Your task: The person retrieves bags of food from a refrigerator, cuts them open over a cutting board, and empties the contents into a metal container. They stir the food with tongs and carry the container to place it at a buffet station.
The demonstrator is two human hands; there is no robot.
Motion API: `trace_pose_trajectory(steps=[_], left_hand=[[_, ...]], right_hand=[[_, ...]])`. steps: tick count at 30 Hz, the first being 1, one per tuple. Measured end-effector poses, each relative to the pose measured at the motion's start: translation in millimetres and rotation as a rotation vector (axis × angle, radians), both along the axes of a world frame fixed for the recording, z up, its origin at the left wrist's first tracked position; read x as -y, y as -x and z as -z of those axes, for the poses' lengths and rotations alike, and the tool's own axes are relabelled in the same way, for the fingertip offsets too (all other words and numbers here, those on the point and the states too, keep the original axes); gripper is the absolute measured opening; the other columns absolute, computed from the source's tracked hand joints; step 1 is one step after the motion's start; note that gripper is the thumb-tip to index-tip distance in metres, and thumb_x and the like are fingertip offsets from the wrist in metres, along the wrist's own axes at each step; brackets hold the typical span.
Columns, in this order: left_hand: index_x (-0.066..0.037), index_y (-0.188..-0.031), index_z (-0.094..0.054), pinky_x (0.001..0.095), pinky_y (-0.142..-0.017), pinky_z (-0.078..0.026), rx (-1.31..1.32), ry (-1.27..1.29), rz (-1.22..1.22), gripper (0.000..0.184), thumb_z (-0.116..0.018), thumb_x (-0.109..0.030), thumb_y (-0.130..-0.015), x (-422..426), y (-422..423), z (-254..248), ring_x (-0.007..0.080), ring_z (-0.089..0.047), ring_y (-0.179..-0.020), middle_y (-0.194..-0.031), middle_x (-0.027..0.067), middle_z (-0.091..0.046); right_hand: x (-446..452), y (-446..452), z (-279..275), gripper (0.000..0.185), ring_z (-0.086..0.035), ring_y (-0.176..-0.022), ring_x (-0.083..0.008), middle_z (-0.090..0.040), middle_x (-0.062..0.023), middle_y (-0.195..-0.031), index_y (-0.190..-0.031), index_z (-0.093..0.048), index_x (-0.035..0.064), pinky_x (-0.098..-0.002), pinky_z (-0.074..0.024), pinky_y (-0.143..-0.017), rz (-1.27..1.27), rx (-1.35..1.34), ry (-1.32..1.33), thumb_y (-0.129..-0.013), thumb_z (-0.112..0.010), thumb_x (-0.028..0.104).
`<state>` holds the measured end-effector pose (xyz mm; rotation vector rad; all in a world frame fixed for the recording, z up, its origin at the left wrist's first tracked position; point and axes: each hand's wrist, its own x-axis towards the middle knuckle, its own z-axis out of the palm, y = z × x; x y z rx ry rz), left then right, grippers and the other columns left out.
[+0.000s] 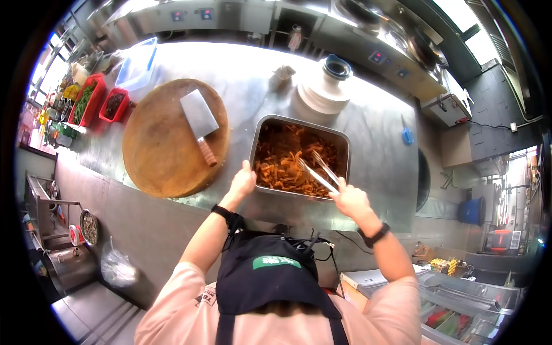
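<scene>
A deep rectangular metal pan (347, 150) stands on the steel table, holding reddish-brown sauced food pieces (282, 167), perhaps sliced meat. My left hand (244, 180) is closed on the pan's near left corner, thumb up along the rim. Metal tongs (322, 175) are in my right hand (351, 199), over the near right edge of the pan. Their two tips are apart and reach into the food. Left of the pan is a round wooden chopping board (155, 144), with a cleaver (199, 115) lying flat on it, its wooden handle toward me.
Behind the pan stand stacked white plates (322, 98) with dark blue bowls (337, 66) on top. Red containers (115, 104) of ingredients and a clear plastic box (137, 64) sit at the far left. A blue-handled tool (407, 135) lies near the steel table's (379, 178) right edge.
</scene>
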<state>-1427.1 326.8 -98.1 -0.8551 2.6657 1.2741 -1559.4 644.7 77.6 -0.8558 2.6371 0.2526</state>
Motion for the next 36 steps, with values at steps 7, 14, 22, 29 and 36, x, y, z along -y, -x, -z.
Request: trace_pose_trajectory(steps=[7,14,22,29,36], left_hand=[[0.003,-0.123,-0.036,0.0561,-0.087,-0.048,0.017,-0.002,0.001,0.039,-0.049,-0.020,-0.095,1.0,0.9,1.9,0.0524,-0.061,-0.097,-0.101,0.0341,-0.064],[0.003,-0.125,-0.035,0.0567,-0.086,-0.049,0.023,0.016,-0.034,0.039,-0.048,-0.021,-0.096,-6.2,-0.1,-5.0,0.0528,-0.061,-0.094,-0.101,0.0341,-0.064],[0.005,-0.122,-0.035,0.0572,-0.084,-0.049,-0.018,0.052,0.000,0.040,-0.048,-0.020,-0.094,-1.2,-0.9,2.2,0.0515,-0.062,-0.094,-0.099,0.0341,-0.065],[0.007,-0.117,-0.036,0.0575,-0.079,-0.050,-0.007,0.003,0.053,0.038,-0.050,-0.019,-0.093,-8.7,-18.0,4.2,0.0522,-0.062,-0.087,-0.089,0.0349,-0.064],[0.007,-0.120,-0.036,0.0578,-0.074,-0.051,-0.095,0.040,-0.030,0.041,-0.054,-0.017,-0.093,-20.3,-22.9,11.8,0.0524,-0.063,-0.082,-0.085,0.0341,-0.064]], right_hand=[[47.7,22.4,-4.7,0.051,-0.070,-0.085,-0.0367,-0.069,-0.0178,-0.094,-0.135,-0.046,0.0071,-0.0487,-0.0565,-0.072,-0.131,-0.042,0.113,-0.096,-0.057,0.038],[79.8,31.4,39.5,0.047,-0.070,-0.091,-0.0364,-0.068,-0.0192,-0.101,-0.134,-0.045,0.0100,-0.0480,-0.0559,-0.077,-0.107,0.061,0.070,-0.096,-0.058,0.034],[2.8,33.3,19.8,0.040,-0.068,-0.090,-0.0398,-0.070,-0.0205,-0.095,-0.130,-0.049,0.0162,-0.0510,-0.0541,-0.077,-0.010,0.157,-0.067,-0.096,-0.056,0.035],[45.3,36.3,-16.5,0.025,-0.070,-0.079,-0.0374,-0.071,-0.0169,-0.085,-0.113,-0.056,0.0110,-0.0501,-0.0559,-0.068,-0.130,0.033,0.108,-0.096,-0.056,0.029],[69.7,21.3,38.5,0.024,-0.071,-0.082,-0.0352,-0.071,-0.0185,-0.091,-0.111,-0.057,0.0046,-0.0472,-0.0572,-0.071,-0.202,0.113,0.075,-0.096,-0.045,0.019]])
